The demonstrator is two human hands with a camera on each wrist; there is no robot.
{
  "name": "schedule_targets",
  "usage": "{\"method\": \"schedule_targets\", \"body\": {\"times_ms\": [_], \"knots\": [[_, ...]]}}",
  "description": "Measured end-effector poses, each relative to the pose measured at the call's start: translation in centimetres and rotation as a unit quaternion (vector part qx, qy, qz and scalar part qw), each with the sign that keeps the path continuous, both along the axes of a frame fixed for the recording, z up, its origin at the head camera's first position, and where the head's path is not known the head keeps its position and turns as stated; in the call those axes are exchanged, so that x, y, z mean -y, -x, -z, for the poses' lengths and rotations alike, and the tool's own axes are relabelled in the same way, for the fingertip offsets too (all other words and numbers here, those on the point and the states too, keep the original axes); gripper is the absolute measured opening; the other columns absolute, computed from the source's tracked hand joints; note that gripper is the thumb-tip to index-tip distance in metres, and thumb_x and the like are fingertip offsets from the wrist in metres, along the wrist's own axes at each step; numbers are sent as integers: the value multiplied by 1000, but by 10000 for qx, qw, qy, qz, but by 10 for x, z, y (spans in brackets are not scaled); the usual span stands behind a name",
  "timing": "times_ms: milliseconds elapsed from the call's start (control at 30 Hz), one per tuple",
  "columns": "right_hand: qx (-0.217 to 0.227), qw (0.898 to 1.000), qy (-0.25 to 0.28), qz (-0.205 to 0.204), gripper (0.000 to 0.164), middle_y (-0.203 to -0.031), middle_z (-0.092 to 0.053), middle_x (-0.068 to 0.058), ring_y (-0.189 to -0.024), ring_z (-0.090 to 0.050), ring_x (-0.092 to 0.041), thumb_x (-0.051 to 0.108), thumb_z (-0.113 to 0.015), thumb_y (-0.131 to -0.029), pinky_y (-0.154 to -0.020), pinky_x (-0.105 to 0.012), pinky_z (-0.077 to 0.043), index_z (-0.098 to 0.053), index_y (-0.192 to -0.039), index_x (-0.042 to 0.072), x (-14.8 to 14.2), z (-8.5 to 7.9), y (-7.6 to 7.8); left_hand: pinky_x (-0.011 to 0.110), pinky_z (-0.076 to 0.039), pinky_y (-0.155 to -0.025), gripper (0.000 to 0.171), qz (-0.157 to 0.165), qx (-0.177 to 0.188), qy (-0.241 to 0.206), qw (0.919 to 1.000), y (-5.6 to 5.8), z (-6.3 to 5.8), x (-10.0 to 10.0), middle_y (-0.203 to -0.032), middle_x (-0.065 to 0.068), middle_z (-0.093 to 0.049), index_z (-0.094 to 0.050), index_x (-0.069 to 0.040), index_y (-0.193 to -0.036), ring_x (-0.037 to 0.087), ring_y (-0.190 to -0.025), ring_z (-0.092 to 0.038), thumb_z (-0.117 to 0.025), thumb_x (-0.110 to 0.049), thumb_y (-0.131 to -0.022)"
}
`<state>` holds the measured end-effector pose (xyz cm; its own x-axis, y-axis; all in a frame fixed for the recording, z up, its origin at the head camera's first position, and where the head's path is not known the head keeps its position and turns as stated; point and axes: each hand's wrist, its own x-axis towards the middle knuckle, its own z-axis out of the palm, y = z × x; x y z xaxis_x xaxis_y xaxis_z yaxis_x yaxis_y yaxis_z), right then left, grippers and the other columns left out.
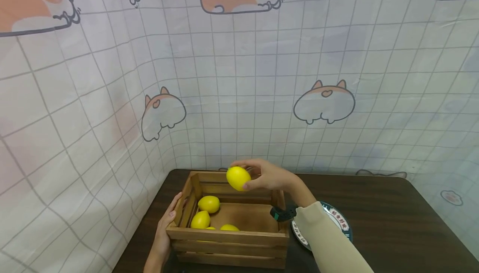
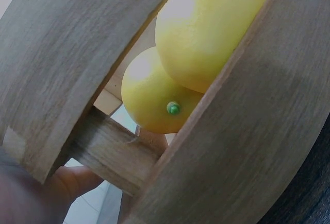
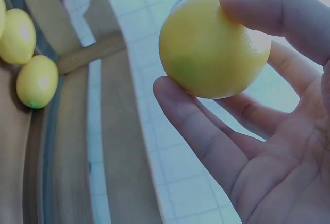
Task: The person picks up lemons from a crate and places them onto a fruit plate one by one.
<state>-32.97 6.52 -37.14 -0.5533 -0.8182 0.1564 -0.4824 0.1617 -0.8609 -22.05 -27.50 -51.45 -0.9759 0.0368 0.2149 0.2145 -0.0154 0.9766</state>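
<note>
A yellow lemon is held up over the wooden crate, pinched between the thumb and fingers of my right hand. Close up in the right wrist view, that lemon has the thumb on top and fingertips beneath. My left hand holds the crate's left end, its thumb at the rim and its fingers along the outside. Several more lemons lie inside, gathered toward the left. Through the slats, the left wrist view shows a lemon with a green stem tip; the front slats partly hide others.
A round plate with a dark green patterned rim sits right of the crate, partly covered by my right sleeve. The dark wooden table extends to the right. A cartoon-print grid curtain hangs behind and to the left.
</note>
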Motion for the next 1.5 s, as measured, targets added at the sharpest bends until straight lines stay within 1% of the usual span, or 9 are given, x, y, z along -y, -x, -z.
{"method": "schedule_targets", "body": {"times_ms": [133,367,533,633,800,1000,1300,1400,1500], "knots": [[54,9990,291,339,66,-145,-54,-9,-121,-62,-28,13,-73,-92,-106,-50,-49,-48,-153,15,-13,-1,-6,75,-6,-118,55,26,15,-24,10000,0,0,0,-173,11,-11,-24,-23,-164,37,-155,-8,-26,-33,-110],[4,9952,653,729,64,-147,-54,-7,-117,-62,-29,13,-75,-92,-98,-43,-54,-51,-151,21,-26,5,-17,75,-5,-118,54,-6,-32,-23,10000,1,1,0,-173,11,-12,-26,-25,-163,37,-155,-8,-25,-33,-110],[-87,9923,904,842,63,-154,-49,-6,-118,-61,-30,13,-74,-93,-101,-46,-52,-50,-151,22,-33,14,-24,75,-6,-118,54,-13,-38,-18,10000,1,1,-1,-172,12,-12,-25,-24,-164,38,-155,-8,-25,-33,-110],[-178,9896,1018,1001,63,-156,-48,-5,-121,-61,-30,14,-74,-93,-102,-43,-52,-50,-151,21,-38,19,-29,75,-5,-117,54,-11,-59,-28,10000,1,0,-1,-173,12,-11,-25,-24,-164,39,-155,-8,-25,-32,-110],[-299,9837,1263,1246,64,-152,-53,-7,-120,-62,-30,12,-73,-94,-98,-40,-55,-49,-152,20,-48,27,-37,77,-4,-116,55,28,-93,-54,9999,0,-1,-3,-173,13,-9,-24,-22,-164,40,-155,-6,-24,-32,-110],[-389,9778,1425,1487,65,-148,-56,-11,-115,-64,-24,9,-72,-94,-94,-35,-56,-48,-153,19,-59,33,-47,79,-3,-115,56,124,-55,-96,9999,-1,-2,-3,-172,16,-8,-22,-22,-165,42,-156,-4,-24,-33,-110],[-260,9718,1741,1572,67,-153,-47,-20,-121,-63,-12,2,-70,-94,-94,-28,-57,-44,-155,10,-79,42,-56,80,-3,-114,56,224,-32,-110,9997,-1,-2,-2,-171,19,-10,-19,-22,-165,44,-156,-5,-24,-33,-110],[-344,9692,1780,1669,66,-152,-47,-20,-120,-63,-11,1,-70,-93,-93,-28,-58,-44,-154,8,-86,46,-58,80,-2,-114,57,236,-35,-121,9996,-1,-2,-2,-171,19,-9,-18,-21,-165,44,-156,-4,-23,-33,-110],[-374,9667,1782,1797,65,-151,-50,-12,-119,-63,-11,0,-70,-93,-92,-29,-58,-45,-153,8,-92,52,-60,80,-2,-114,57,213,-16,-124,9997,-1,-2,-2,-172,17,-8,-17,-19,-165,43,-156,-3,-24,-33,-110]]}}
